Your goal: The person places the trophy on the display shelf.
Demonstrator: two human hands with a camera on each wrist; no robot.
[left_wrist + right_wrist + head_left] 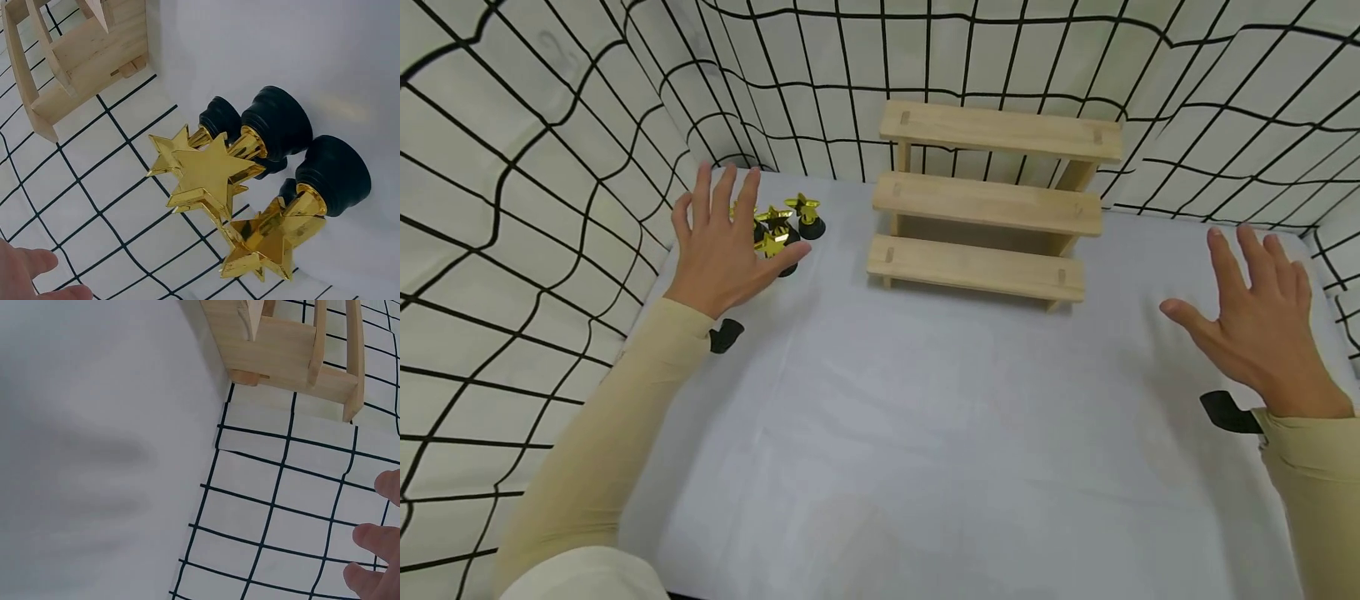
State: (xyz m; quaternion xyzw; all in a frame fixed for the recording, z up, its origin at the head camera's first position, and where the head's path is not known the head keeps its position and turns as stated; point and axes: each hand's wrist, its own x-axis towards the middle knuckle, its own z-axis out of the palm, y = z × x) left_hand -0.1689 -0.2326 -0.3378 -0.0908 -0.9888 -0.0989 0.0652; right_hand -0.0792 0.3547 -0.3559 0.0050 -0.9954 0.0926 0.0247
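Observation:
Several small gold star trophies (806,208) on black bases stand in a cluster at the back left of the white table. My left hand (718,242) hovers over and beside them, fingers spread and thumb pointing right; it partly hides the cluster in the head view. The left wrist view shows the gold stars (209,172) and black bases (334,175) upright close together, with the fingertips (37,262) apart from them. On the far right, my right hand (1262,321) is held above the table, fingers spread, holding nothing.
A three-tier light wooden shelf (985,200) stands at the back centre, between the hands. White walls with a black wire-like grid (550,250) enclose the table on the left, back and right. White cloth (925,433) covers the tabletop.

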